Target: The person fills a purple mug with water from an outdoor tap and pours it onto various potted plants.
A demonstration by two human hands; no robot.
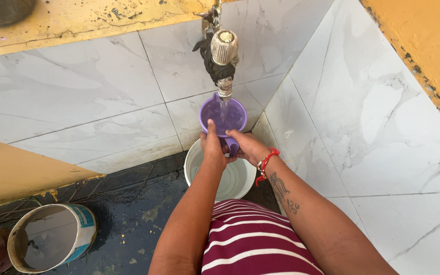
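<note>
White marble tiles back a tap [223, 56] running water into my purple mug [223, 117]. Both my left hand [212, 147] and right hand [245, 146] have fingers clasped on it; below them sits a white bucket [193, 165].

paint can [52, 237] | lower left on dark floor; tipped on its side; white-and-blue label band round it

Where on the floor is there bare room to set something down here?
The dark wet floor between the white bucket and the paint can lies bare. Under the tap it is crowded: both hands, left and right, hold the purple mug over the bucket.
</note>
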